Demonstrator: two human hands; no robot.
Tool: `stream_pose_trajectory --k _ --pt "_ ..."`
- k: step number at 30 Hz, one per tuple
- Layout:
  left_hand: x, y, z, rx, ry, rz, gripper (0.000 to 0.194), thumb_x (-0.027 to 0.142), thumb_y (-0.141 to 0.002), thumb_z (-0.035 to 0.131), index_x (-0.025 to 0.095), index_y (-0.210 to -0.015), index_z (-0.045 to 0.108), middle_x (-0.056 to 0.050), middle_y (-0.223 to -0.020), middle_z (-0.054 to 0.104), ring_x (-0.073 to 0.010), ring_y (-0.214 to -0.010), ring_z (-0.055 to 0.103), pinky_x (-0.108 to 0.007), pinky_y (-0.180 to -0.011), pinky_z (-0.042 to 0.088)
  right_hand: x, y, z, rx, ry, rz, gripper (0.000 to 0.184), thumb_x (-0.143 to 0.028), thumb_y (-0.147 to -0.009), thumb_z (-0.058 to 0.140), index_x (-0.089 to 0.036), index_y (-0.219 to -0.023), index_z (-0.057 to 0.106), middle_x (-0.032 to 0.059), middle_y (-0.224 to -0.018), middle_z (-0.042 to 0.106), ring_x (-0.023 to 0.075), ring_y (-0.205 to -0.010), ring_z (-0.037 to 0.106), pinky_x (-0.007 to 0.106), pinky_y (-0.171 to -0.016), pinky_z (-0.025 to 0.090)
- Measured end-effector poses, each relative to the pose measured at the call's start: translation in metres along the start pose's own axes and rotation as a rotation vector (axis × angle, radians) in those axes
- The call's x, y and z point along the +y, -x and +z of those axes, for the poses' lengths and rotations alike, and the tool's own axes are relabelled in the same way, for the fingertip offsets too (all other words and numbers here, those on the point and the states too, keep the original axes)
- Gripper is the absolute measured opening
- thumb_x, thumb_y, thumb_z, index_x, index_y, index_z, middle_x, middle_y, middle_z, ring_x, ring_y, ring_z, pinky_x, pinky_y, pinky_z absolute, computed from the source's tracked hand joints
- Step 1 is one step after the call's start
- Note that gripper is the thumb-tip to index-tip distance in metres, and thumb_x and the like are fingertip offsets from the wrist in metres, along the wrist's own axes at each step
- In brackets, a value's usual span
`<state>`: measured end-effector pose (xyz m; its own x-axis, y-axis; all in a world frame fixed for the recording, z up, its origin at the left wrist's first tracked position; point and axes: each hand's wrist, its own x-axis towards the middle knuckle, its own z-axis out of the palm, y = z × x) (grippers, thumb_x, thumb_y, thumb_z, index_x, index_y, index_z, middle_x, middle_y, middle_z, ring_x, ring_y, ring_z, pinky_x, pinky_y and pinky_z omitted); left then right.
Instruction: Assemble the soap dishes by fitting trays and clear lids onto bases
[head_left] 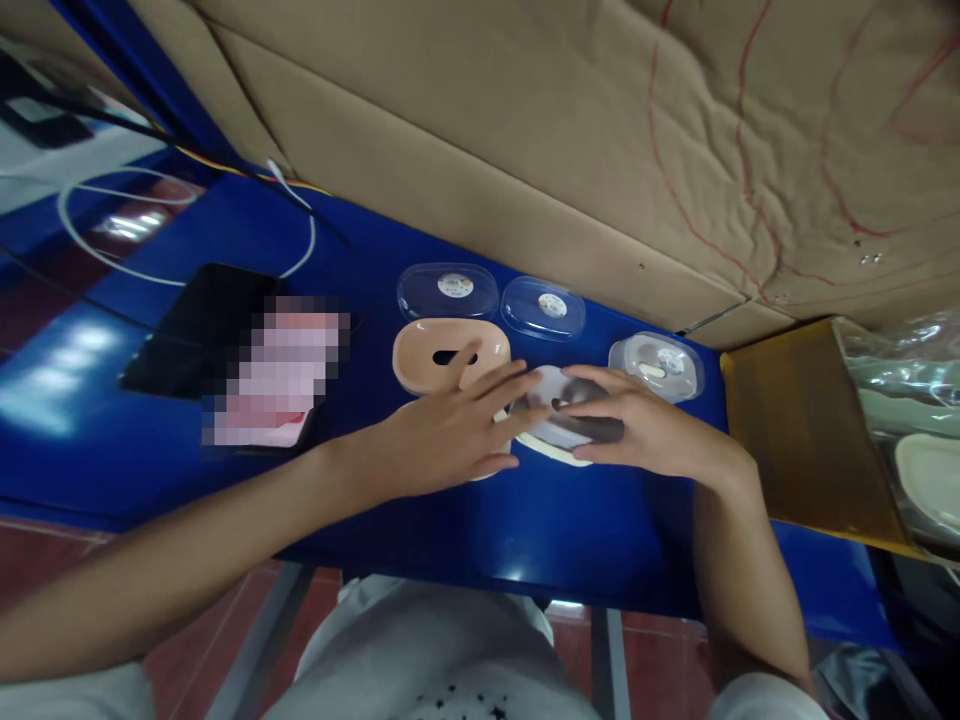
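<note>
My left hand is spread out, palm down, over the near end of a peach oval plastic piece with a dark central slot. Beneath this hand, a cream piece is mostly hidden. Its fingertips reach the left side of a greyish oval plastic piece. Around the right side of that same piece curves my right hand, fingers on the far side and thumb on the near side. A cream rim shows below the greyish piece.
Two clear oval covers with round stickers lie at the back of the blue table. A clear box with a sticker stands right of them. Left are a phone, a black tablet-like slab and cables. An open carton stands right.
</note>
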<state>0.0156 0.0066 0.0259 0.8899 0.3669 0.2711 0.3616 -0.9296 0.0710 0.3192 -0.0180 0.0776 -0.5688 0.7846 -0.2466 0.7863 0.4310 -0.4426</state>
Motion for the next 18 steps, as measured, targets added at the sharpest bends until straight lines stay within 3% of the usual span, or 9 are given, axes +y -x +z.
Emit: stream_pose_trajectory --k 5,9,12,18 --pt "0.019 -0.001 0.003 0.050 0.033 0.120 0.065 0.046 -0.105 0.074 0.028 -0.162 0.050 -0.017 -0.171 0.048 -0.0332 -0.157 0.049 -0.062 -0.136 0.025 0.010 0.002 -0.008 0.010 -0.111 -0.011 0.041 -0.044 -0.092 0.084 -0.032 -0.130 0.080 0.0083 -0.163 0.059 0.0326 -0.148 0.061 0.051 -0.123 0.050" --pt "0.024 0.000 0.009 -0.025 0.054 0.151 0.033 0.039 -0.105 0.075 0.023 -0.134 0.068 -0.009 -0.135 0.072 -0.0287 -0.135 0.064 -0.056 -0.131 0.033 0.021 -0.004 -0.005 0.120 -0.057 0.022 0.042 -0.046 -0.097 0.078 -0.030 -0.136 0.077 0.0127 -0.166 0.055 0.0356 -0.153 0.056 0.056 -0.126 0.047" --pt "0.027 0.000 0.011 -0.082 0.103 0.212 0.026 0.039 -0.104 0.076 0.022 -0.123 0.070 -0.007 -0.119 0.075 -0.0264 -0.119 0.069 -0.050 -0.120 0.043 0.023 -0.011 0.003 0.166 -0.007 0.011 0.046 -0.045 -0.101 0.074 -0.030 -0.145 0.073 0.0134 -0.170 0.052 0.0379 -0.159 0.049 0.061 -0.127 0.044" --pt "0.041 0.005 0.013 -0.105 0.221 0.303 0.037 0.044 -0.105 0.073 0.021 -0.133 0.068 -0.010 -0.136 0.072 -0.0257 -0.126 0.066 -0.043 -0.108 0.048 0.017 -0.020 0.016 0.158 0.087 0.030 0.051 -0.039 -0.103 0.071 -0.032 -0.153 0.066 0.0103 -0.180 0.039 0.0381 -0.168 0.033 0.069 -0.133 0.033"
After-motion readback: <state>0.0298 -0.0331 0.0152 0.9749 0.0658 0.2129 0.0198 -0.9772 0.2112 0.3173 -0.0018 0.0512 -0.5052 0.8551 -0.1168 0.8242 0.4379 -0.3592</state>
